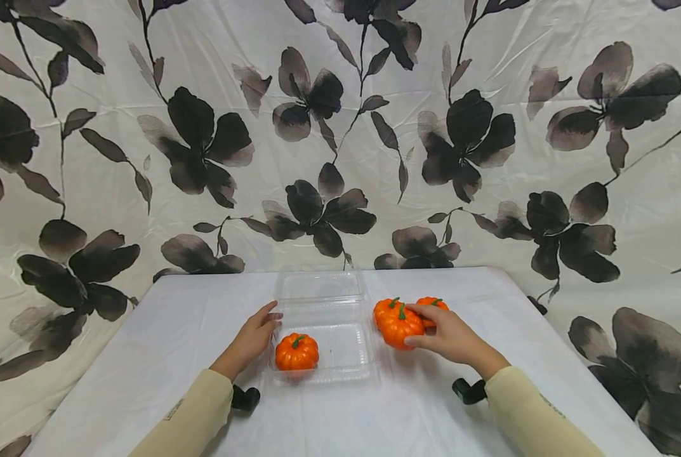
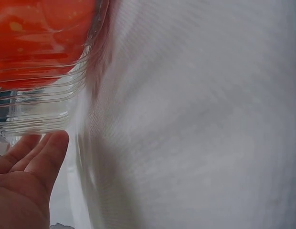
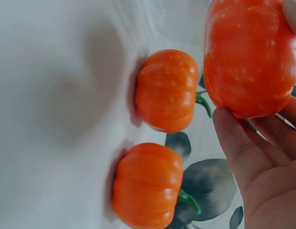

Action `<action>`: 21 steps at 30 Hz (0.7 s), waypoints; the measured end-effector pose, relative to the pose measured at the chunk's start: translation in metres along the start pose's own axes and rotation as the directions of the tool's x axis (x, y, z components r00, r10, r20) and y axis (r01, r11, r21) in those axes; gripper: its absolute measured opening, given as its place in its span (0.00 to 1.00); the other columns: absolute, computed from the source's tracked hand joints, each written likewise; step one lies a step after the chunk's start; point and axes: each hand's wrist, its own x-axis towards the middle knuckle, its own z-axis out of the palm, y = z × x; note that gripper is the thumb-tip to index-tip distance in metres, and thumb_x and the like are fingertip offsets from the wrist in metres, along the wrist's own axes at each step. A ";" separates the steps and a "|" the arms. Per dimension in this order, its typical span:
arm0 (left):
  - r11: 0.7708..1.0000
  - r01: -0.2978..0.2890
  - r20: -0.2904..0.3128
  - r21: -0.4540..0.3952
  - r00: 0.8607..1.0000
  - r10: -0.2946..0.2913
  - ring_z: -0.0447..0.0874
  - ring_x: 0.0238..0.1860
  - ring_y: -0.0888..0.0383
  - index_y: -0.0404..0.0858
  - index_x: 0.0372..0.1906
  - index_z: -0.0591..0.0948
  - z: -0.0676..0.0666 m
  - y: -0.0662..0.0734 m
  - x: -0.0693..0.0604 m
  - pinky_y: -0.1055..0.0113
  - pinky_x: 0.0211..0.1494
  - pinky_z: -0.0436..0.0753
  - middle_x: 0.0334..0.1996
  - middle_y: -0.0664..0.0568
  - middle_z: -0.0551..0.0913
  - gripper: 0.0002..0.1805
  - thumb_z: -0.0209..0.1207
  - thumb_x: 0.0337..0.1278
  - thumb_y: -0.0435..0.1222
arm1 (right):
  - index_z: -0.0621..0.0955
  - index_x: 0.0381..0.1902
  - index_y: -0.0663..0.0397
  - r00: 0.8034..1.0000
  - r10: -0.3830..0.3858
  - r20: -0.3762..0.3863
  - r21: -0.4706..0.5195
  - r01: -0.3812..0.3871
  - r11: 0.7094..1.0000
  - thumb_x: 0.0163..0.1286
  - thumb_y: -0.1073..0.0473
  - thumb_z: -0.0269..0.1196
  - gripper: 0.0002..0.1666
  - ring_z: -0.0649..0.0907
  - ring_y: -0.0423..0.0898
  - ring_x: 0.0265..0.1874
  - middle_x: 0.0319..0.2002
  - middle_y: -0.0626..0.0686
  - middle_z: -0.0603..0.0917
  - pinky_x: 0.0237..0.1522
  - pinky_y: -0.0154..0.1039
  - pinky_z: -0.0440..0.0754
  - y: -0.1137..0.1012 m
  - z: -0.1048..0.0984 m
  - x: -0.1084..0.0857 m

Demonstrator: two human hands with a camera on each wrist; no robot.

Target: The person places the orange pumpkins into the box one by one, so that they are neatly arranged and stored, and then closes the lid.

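Observation:
My right hand (image 1: 453, 334) grips a small orange pumpkin (image 1: 402, 330) with a green stem, thumb and fingers on opposite sides. In the right wrist view this pumpkin (image 3: 253, 59) is lifted off the cloth. Two similar pumpkins stand behind it: one (image 3: 168, 90) nearer the container, the other (image 3: 148, 186) farther right. A clear plastic hinged container (image 1: 367, 346) lies open with its lid (image 1: 320, 287) folded back. One pumpkin (image 1: 297, 352) sits in its left part. At the container's left side, my left hand (image 1: 253, 335) has its fingers extended, the tips at the ribbed wall (image 2: 43, 125).
A white cloth covers the table (image 1: 340, 422). Behind it hangs a pale curtain (image 1: 386, 165) with dark flower prints. Black wrist devices (image 1: 245, 398) show below both wrists.

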 end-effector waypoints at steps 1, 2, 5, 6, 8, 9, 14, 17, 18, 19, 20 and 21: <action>1.000 -0.001 0.000 0.000 1.000 0.001 0.69 0.67 0.40 0.38 0.76 0.53 0.000 0.000 0.000 0.43 0.69 0.68 0.67 0.37 0.70 0.31 0.41 0.71 0.35 | 0.71 0.68 0.47 1.000 -0.005 0.000 -0.001 0.005 1.000 0.54 0.38 0.70 0.45 0.79 0.52 0.59 0.65 0.54 0.74 0.57 0.47 0.81 -0.001 -0.001 0.000; 1.000 -0.002 -0.001 0.001 1.000 0.002 0.70 0.66 0.40 0.38 0.76 0.53 0.000 0.000 0.000 0.43 0.69 0.69 0.67 0.37 0.70 0.31 0.41 0.71 0.35 | 0.71 0.68 0.47 1.000 -0.009 0.001 -0.001 0.009 1.000 0.54 0.38 0.70 0.45 0.79 0.52 0.59 0.64 0.54 0.74 0.57 0.47 0.81 -0.002 -0.002 0.001; 1.000 -0.005 -0.003 0.004 1.000 0.005 0.70 0.66 0.40 0.37 0.76 0.53 0.000 0.000 0.000 0.44 0.69 0.69 0.67 0.36 0.70 0.31 0.41 0.71 0.35 | 0.71 0.68 0.46 0.999 -0.032 -0.007 -0.021 0.032 0.999 0.54 0.38 0.70 0.45 0.79 0.50 0.58 0.63 0.53 0.75 0.57 0.47 0.81 -0.005 -0.004 0.002; 1.000 -0.005 -0.005 0.005 1.000 0.005 0.70 0.66 0.40 0.37 0.76 0.53 0.000 0.000 0.000 0.44 0.69 0.69 0.67 0.36 0.70 0.31 0.41 0.71 0.35 | 0.71 0.68 0.46 0.999 -0.041 -0.008 -0.024 0.041 0.999 0.54 0.38 0.70 0.45 0.79 0.50 0.58 0.62 0.53 0.76 0.57 0.46 0.81 -0.006 -0.005 0.003; 1.000 -0.003 -0.006 0.006 1.000 0.003 0.70 0.66 0.40 0.37 0.76 0.53 0.000 0.001 -0.001 0.44 0.69 0.69 0.67 0.36 0.70 0.31 0.41 0.71 0.35 | 0.71 0.67 0.46 0.999 -0.049 -0.009 -0.027 0.049 0.998 0.55 0.38 0.70 0.45 0.79 0.49 0.57 0.61 0.52 0.76 0.58 0.46 0.81 -0.007 -0.006 0.004; 1.000 -0.001 -0.005 0.009 1.000 0.001 0.70 0.66 0.40 0.37 0.76 0.53 0.000 0.001 -0.001 0.43 0.69 0.69 0.67 0.36 0.70 0.31 0.41 0.71 0.35 | 0.71 0.67 0.45 0.999 -0.051 -0.010 -0.030 0.051 0.998 0.55 0.38 0.70 0.45 0.79 0.49 0.57 0.61 0.51 0.76 0.57 0.46 0.81 -0.008 -0.006 0.005; 1.000 0.005 -0.004 0.013 1.000 -0.005 0.70 0.66 0.41 0.38 0.76 0.53 0.000 0.002 -0.001 0.43 0.69 0.69 0.67 0.37 0.70 0.31 0.41 0.71 0.35 | 0.71 0.67 0.44 0.998 -0.060 -0.004 -0.030 0.060 0.998 0.55 0.39 0.70 0.43 0.80 0.47 0.56 0.62 0.50 0.77 0.56 0.44 0.81 -0.011 -0.007 0.008; 1.000 0.007 -0.003 0.012 1.000 -0.007 0.71 0.66 0.41 0.37 0.76 0.53 0.000 0.003 -0.001 0.43 0.69 0.69 0.67 0.37 0.70 0.31 0.41 0.71 0.35 | 0.72 0.67 0.44 0.997 -0.071 -0.005 -0.038 0.070 0.997 0.56 0.39 0.70 0.43 0.80 0.48 0.56 0.63 0.49 0.77 0.57 0.46 0.81 -0.013 -0.008 0.009; 1.000 0.007 -0.002 0.014 1.000 -0.007 0.71 0.66 0.40 0.37 0.76 0.53 0.000 0.003 -0.002 0.43 0.69 0.69 0.67 0.36 0.70 0.31 0.41 0.70 0.35 | 0.71 0.67 0.44 0.997 -0.075 -0.004 -0.041 0.075 0.996 0.56 0.39 0.69 0.43 0.80 0.48 0.57 0.63 0.49 0.77 0.58 0.46 0.80 -0.014 -0.008 0.010; 1.000 0.008 -0.002 0.015 1.000 -0.008 0.71 0.66 0.40 0.37 0.76 0.53 0.000 0.004 -0.002 0.43 0.69 0.69 0.67 0.36 0.70 0.31 0.41 0.70 0.35 | 0.71 0.68 0.43 0.997 -0.073 -0.002 -0.041 0.073 0.997 0.56 0.38 0.70 0.43 0.80 0.48 0.57 0.63 0.48 0.77 0.58 0.47 0.80 -0.015 -0.008 0.010; 1.000 0.011 -0.002 0.015 1.000 -0.011 0.70 0.66 0.40 0.37 0.76 0.53 0.000 0.004 -0.002 0.43 0.69 0.69 0.67 0.36 0.70 0.31 0.41 0.70 0.35 | 0.71 0.68 0.43 0.997 -0.076 -0.001 -0.043 0.076 0.996 0.56 0.38 0.69 0.43 0.80 0.48 0.57 0.63 0.48 0.77 0.59 0.47 0.80 -0.015 -0.008 0.011; 1.000 0.013 -0.002 0.017 1.000 -0.013 0.70 0.66 0.40 0.38 0.76 0.53 0.000 0.005 -0.002 0.43 0.69 0.69 0.67 0.36 0.70 0.31 0.41 0.70 0.36 | 0.71 0.68 0.43 0.997 -0.079 0.000 -0.047 0.079 0.996 0.56 0.38 0.69 0.43 0.79 0.48 0.57 0.63 0.48 0.77 0.59 0.47 0.79 -0.016 -0.008 0.011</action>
